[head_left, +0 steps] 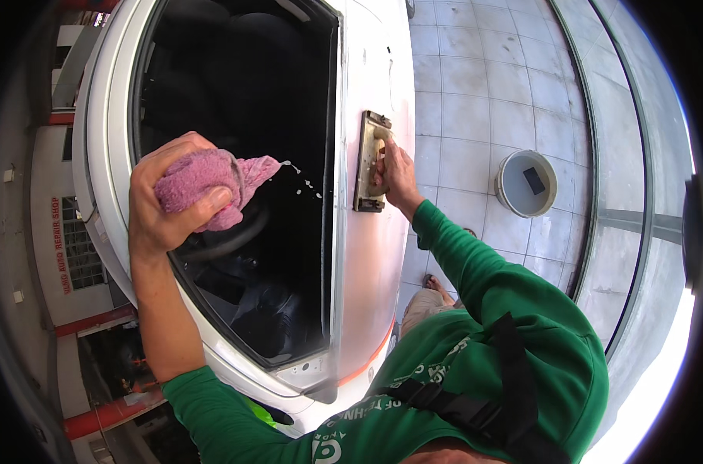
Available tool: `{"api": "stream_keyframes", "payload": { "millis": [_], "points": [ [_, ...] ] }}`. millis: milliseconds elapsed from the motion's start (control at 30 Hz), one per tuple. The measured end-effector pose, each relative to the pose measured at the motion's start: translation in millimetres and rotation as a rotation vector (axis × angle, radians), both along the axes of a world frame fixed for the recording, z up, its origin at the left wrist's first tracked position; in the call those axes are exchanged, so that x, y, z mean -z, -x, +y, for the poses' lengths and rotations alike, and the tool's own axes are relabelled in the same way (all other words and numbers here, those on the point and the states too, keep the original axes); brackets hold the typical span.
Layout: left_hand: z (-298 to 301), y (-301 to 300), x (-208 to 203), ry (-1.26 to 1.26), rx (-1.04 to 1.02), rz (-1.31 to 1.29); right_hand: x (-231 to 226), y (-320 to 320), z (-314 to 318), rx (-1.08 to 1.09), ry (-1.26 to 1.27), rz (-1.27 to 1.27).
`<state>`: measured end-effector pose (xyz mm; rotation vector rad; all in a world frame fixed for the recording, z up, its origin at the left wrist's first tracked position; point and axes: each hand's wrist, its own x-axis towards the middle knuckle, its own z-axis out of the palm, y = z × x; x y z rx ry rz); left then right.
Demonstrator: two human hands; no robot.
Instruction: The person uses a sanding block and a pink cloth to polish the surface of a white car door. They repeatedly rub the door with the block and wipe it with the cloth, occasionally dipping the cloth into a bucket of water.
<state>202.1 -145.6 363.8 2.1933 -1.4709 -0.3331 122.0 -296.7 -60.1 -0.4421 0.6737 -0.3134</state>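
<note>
Bunched up in my left hand (154,205) is a wet pink cloth (193,189), raised in front of the car's dark side window (243,93). Water drips from the cloth's pointed end toward the door. My right hand (400,174) grips the handle of a long, flat sanding block (369,166), which lies against the white car door (367,271) just below the window edge. The door surface around the block looks dull, with a pinkish tint. What is on the block's underside is hidden.
A whitish bucket (504,193) of cloudy water stands on the tiled floor (463,116) to the right, with a dark rectangular piece (534,181) in it. Farther right runs a glass wall with metal framing (647,224). Across the car is a building with red beams (107,414).
</note>
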Motion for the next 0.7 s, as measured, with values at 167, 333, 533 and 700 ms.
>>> {"api": "stream_keyframes", "payload": {
  "millis": [167,333,533,700],
  "points": [
    [-14,4,3,0.028,0.215,-0.039,-12,4,1,-0.026,0.125,0.036],
    [-19,14,12,0.033,0.288,-0.148,-15,47,56,-0.051,0.072,0.128],
    [-12,17,12,0.081,0.166,-0.296,-14,-48,-31,0.082,0.238,-0.172],
    [-14,19,6,0.089,0.145,-0.185,-28,48,53,-0.004,0.165,0.166]
  ]
}}
